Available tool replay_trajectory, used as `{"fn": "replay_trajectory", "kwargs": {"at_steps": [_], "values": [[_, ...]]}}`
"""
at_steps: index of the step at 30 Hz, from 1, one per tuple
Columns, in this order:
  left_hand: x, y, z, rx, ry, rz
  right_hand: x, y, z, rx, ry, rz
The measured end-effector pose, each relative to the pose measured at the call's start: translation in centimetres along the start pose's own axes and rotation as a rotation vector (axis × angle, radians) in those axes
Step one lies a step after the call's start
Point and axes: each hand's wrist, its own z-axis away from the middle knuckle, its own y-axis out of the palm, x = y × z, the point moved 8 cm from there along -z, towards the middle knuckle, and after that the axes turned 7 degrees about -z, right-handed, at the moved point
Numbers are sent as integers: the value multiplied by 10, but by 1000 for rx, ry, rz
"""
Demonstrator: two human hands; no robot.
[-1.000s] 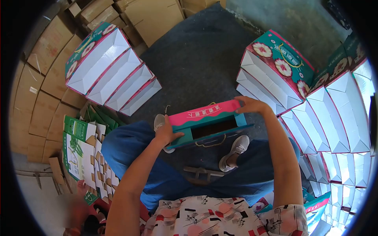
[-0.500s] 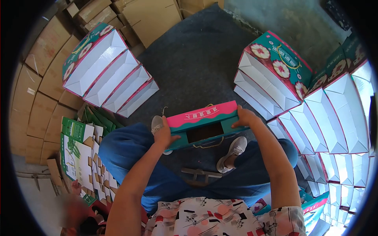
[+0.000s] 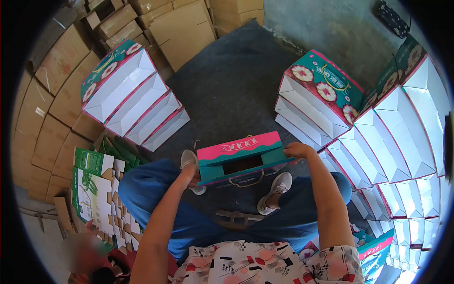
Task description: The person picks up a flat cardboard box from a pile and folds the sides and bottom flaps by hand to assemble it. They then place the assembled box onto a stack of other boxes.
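A pink and teal carton (image 3: 239,146) stands between my knees, its dark opening facing up and two rope handles at its long sides. At its left end is my left hand (image 3: 193,177), partly hidden beside the carton and a shoe. My right hand (image 3: 298,150) is at the right end, with thumb and fingers closed on the carton's teal edge. The teal flaps at both ends lean inward over the opening.
Stacked gift cartons stand at front left (image 3: 137,90) and front right (image 3: 314,94), with more rows (image 3: 392,137) along the right. Brown boxes (image 3: 61,90) line the left. Flattened green-white cartons (image 3: 94,189) lie by my left knee. Another person (image 3: 85,251) is at lower left.
Both hands have slid from the top inner flaps to the outer ends of the carton. The carton sits slightly lower in view, and the camera view has shifted a little.
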Motion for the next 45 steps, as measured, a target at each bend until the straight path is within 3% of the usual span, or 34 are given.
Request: {"fn": "replay_trajectory", "kwargs": {"at_steps": [1,3,4,5,6,7,10,13,15,16,17,18,20,24,29,33,35,37,38,41,42,45], "values": [[13,3,7,92,-211,170,-13,-5,-9,32,22,154],[46,14,-11,204,-191,72,-50,-18,-39,88,68,461],[64,21,-31,234,-69,-111,-57,-17,-31,37,151,548],[73,34,-55,210,290,-539,-62,-10,-23,-15,233,631],[70,50,-60,110,594,-867,-54,2,-18,-45,95,759],[45,58,-28,210,557,-798,-44,12,-13,-74,-42,889],[-27,62,44,406,255,-355,-12,38,8,72,-217,389],[-31,33,5,120,466,122,7,16,-19,-114,-433,583],[-64,2,20,-96,493,282,47,8,19,-211,-399,482],[-73,-12,21,-102,410,361,70,7,45,-262,-378,430],[-79,-27,20,-107,325,440,97,8,72,-314,-597,262],[-99,-41,28,-115,448,506,117,7,96,-362,-812,90],[-136,-62,45,-186,635,580,145,-3,135,-657,-1125,53],[-221,-81,81,-413,814,553,183,-25,228,-1103,-1443,46],[-375,-62,101,-479,1058,448,177,-80,302,-1629,-1418,111],[-485,-5,82,-236,1137,181,152,-116,317,-1931,-1072,157],[-513,34,72,-105,1188,-134,143,-127,312,-2075,-944,204],[-517,57,46,-375,1170,-568,147,-125,308,-2146,-897,428],[-517,57,45,-326,1035,-488,151,-124,308,-2180,-871,542],[-508,38,40,-515,1030,-296,151,-131,302,-2084,-840,580],[-498,33,41,-529,1014,-237,146,-140,297,-1967,-858,465],[-453,32,23,-423,893,-89,152,-131,309,-1782,-1013,295]]}}
